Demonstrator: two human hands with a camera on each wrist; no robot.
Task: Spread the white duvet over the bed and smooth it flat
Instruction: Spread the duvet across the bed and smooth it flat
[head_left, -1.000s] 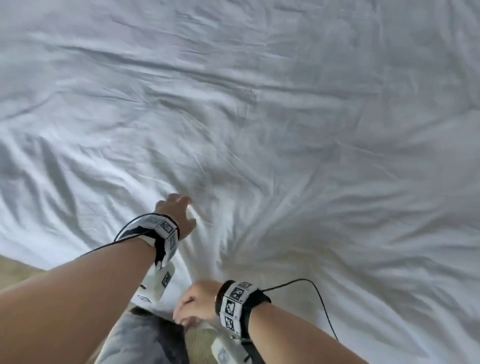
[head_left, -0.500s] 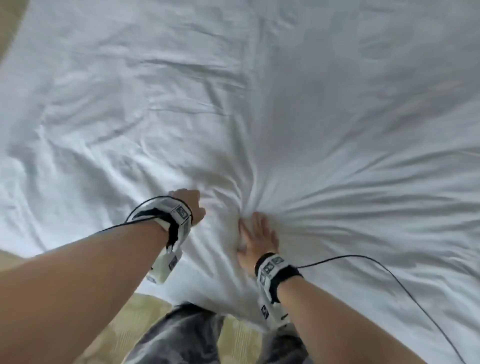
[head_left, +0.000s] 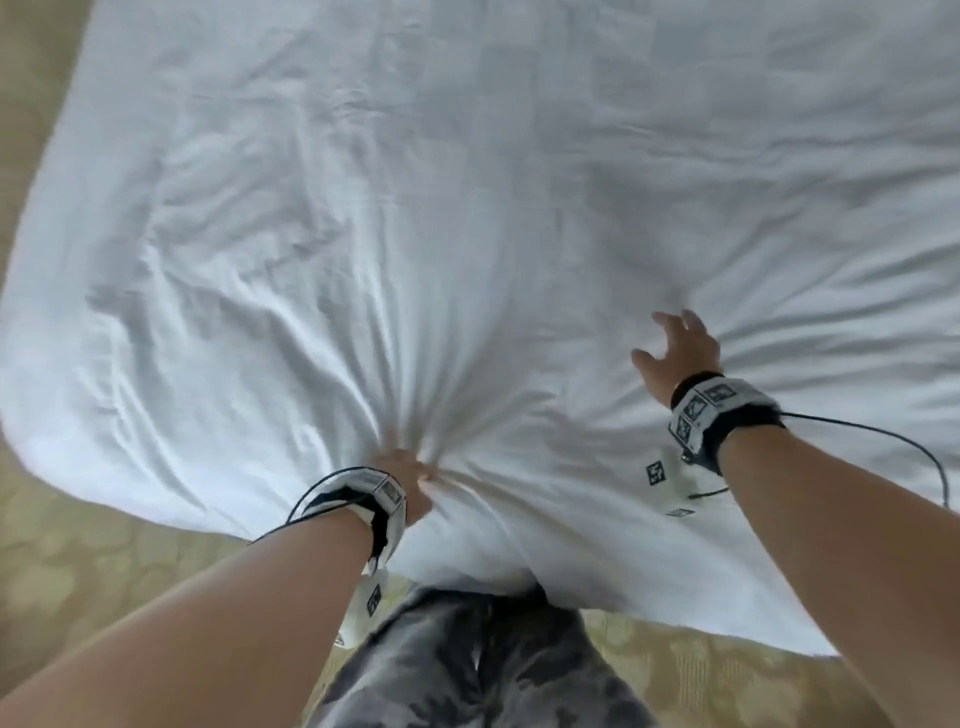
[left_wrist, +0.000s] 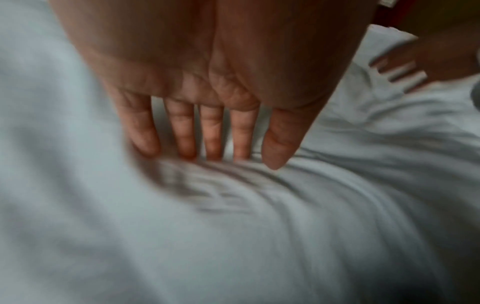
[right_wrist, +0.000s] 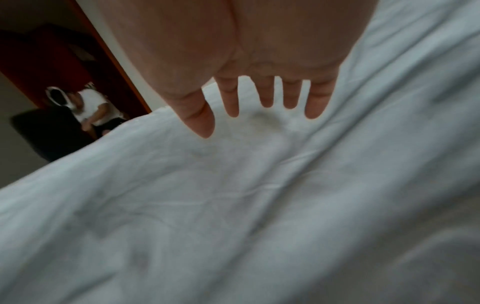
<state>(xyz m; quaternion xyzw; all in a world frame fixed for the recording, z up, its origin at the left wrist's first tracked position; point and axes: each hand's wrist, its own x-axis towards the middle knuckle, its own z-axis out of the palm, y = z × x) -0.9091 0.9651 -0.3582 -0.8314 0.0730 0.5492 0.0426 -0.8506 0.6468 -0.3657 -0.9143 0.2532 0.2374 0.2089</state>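
The white duvet lies spread over the bed, creased, its near edge hanging in front of my legs. My left hand presses on it close to that edge, and folds fan out from the fingers. In the left wrist view the left hand shows straight fingers with their tips on the cloth, pushing a small ridge. My right hand is farther right and deeper over the duvet, fingers spread. In the right wrist view the right hand hovers open just over the duvet, holding nothing.
Yellow patterned carpet borders the bed on the left and near side. My grey trouser legs stand against the near edge. A black cable trails from the right wrist. Another person sits beyond the bed's far side.
My right hand has left its place beside the left hand and swept out to the right, fingers spread. The left hand stays pressing near the edge. The view has pulled back.
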